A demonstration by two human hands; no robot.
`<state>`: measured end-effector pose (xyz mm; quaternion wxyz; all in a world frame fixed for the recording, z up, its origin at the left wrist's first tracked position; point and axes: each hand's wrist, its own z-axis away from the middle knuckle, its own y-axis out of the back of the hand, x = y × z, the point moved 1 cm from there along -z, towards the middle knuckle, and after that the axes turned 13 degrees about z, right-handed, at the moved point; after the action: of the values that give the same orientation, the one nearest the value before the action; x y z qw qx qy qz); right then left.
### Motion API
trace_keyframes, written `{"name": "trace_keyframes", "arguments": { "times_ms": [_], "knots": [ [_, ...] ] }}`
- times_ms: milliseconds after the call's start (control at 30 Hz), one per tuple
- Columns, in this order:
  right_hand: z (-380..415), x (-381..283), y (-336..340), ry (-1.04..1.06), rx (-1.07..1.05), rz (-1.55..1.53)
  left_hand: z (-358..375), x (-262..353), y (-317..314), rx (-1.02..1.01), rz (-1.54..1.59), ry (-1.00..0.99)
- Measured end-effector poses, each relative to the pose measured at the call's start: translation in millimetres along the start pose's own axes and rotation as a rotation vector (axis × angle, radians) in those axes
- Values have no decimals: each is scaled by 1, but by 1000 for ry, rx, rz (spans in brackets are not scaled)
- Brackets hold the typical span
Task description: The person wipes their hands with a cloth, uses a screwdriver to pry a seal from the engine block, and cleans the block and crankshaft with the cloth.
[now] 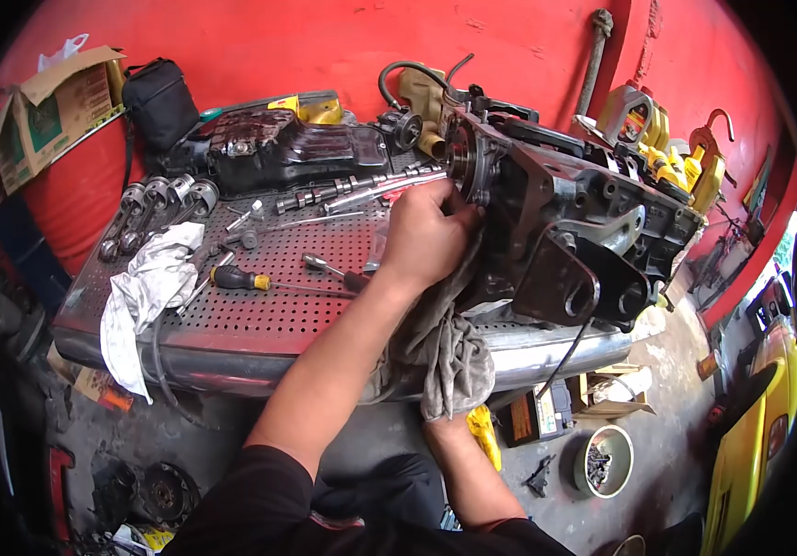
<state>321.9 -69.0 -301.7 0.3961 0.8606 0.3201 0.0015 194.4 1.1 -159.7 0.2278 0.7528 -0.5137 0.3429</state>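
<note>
And here's the engine block (556, 181), sitting at the right-hand end of the metal bench (297, 326), with the left hand (428, 233) up against its round end plate (465, 159). That hand is curled in, fairly narrow — whether it pinches anything, I can't tell. A grey rag (459, 366) hangs just below it, draped over the bench edge.

This block looks heavy and stiff, the sort of lump that wants two hands under its solid body, well away from the thin bracket (556, 278). Dark, shiny metal, so perhaps slick with oil; the rag looks soft and limp, easy to bunch from any fold.

Now, the murky bits: the right forearm (477, 482) rises from below, but its hand is lost behind the rag — open or closed, no telling. The left fingertips are tucked out of sight too, and the block's far side and underside are hidden.
</note>
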Motion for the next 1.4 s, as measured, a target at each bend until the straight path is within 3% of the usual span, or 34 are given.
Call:
{"name": "trace_keyframes", "arguments": {
  "times_ms": [67,100,167,267,333,400,467,700,800,833,867,1033,1067,1133,1233,1300,1400],
  "knots": [
    [12,11,-15,133,228,7,2,-7,1,-29,-109,4],
    [15,13,-12,135,197,-70,10,-17,5,-44,-129,27],
    [3,4,4,181,270,101,23,-35,15,-46,-170,35],
    [-3,1,4,227,393,92,36,-10,13,221,49,-82],
    [-5,-1,4,109,295,47,33,9,6,325,-69,-421],
    [-3,-3,8,135,329,-22,28,15,-3,365,-42,-652],
    [-5,-1,10,135,368,-40,14,13,-11,244,-129,-763],
    [-5,1,2,113,330,-24,20,11,-17,139,-206,-634],
    [-2,1,4,147,360,23,22,37,-6,-96,-335,-153],
    [-5,-1,8,172,400,63,25,15,-2,-256,-199,-126],
    [-5,-2,11,201,433,100,31,18,4,-249,-239,-12],
    [-5,-1,9,132,355,6,25,35,11,243,176,-289],
    [-9,-2,11,116,329,0,13,37,7,258,14,-542],
    [-16,-9,18,77,272,-11,-6,38,-5,183,-188,-848],
    [-16,-6,18,-75,10,-658,-13,34,-17,184,-193,-806],
    [-14,-2,12,-36,-22,-666,-16,34,-17,167,-170,-778],
    [-8,3,9,267,167,74,-16,35,-13,143,-89,-626]
  ]
}}
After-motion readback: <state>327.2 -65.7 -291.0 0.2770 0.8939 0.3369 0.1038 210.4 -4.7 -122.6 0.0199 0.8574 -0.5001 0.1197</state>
